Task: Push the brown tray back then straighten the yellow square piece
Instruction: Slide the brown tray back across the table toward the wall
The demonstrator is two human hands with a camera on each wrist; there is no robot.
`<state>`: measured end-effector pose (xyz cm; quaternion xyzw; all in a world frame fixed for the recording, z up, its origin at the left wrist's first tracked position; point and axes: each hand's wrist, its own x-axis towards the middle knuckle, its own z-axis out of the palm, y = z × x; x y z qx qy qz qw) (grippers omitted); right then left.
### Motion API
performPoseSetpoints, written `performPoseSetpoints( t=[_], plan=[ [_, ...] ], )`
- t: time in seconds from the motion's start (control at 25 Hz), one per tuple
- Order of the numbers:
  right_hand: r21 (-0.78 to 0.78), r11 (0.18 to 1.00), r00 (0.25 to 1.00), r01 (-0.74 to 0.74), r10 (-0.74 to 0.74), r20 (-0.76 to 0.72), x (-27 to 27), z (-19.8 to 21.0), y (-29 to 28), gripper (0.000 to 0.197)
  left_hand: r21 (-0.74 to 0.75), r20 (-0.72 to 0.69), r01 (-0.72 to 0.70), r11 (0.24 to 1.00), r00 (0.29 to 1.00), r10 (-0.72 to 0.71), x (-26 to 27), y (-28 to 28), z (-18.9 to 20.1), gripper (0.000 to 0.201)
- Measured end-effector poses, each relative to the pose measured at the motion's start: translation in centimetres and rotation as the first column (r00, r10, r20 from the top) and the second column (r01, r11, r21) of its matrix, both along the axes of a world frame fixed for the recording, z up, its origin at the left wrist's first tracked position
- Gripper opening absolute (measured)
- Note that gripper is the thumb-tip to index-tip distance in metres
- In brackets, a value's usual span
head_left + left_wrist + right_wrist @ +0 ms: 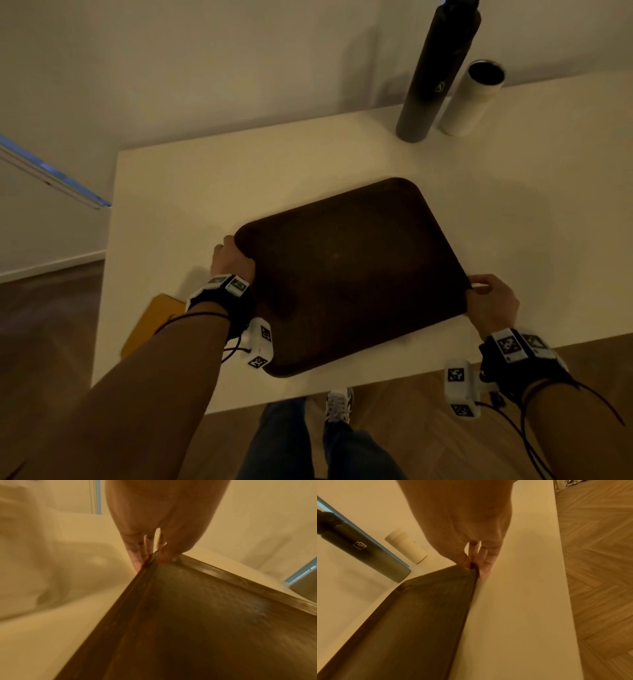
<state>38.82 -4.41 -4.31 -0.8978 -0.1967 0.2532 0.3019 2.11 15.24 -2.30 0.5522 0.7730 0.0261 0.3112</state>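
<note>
A dark brown tray [342,274] lies skewed on the white table [212,185], its near corner by the front edge. My left hand [233,258] grips the tray's left rim near the far-left corner; in the left wrist view the thumb and fingers [137,561] pinch the rim of the tray [197,615]. My right hand [489,298] pinches the right corner; in the right wrist view its fingers [485,563] clamp the edge of the tray [419,608]. The yellow square piece [150,322] lies at the table's near left, half hidden under my left forearm.
A tall black bottle [435,72] and a white open cylinder [471,99] stand at the table's far right by the wall; both show again in the right wrist view as the bottle [361,551] and the cylinder [406,547]. Wooden floor [394,411] lies in front.
</note>
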Motion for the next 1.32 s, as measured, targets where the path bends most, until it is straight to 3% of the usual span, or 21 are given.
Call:
performPoseSetpoints(
  t=[0.4,0.72,1.32],
  plan=[
    [0.064,0.997,0.998,0.05,-0.047,-0.042,-2.5,-0.8,6.8,0.023,0.094,0.117,0.096,0.991,0.987,-0.107,-2.7,11.8,-1.6,0.065],
    [0.098,0.989,0.992,0.114,-0.108,-0.068,-2.9,-1.4,13.7,0.025,0.133,0.182,0.127,0.983,0.972,-0.15,-3.2,19.9,-1.8,0.064],
    [0.127,0.978,0.985,0.164,-0.155,-0.075,-2.0,-1.4,20.3,0.027,0.195,0.156,0.168,0.966,0.967,-0.2,-1.9,26.4,-1.1,0.061]
  ],
)
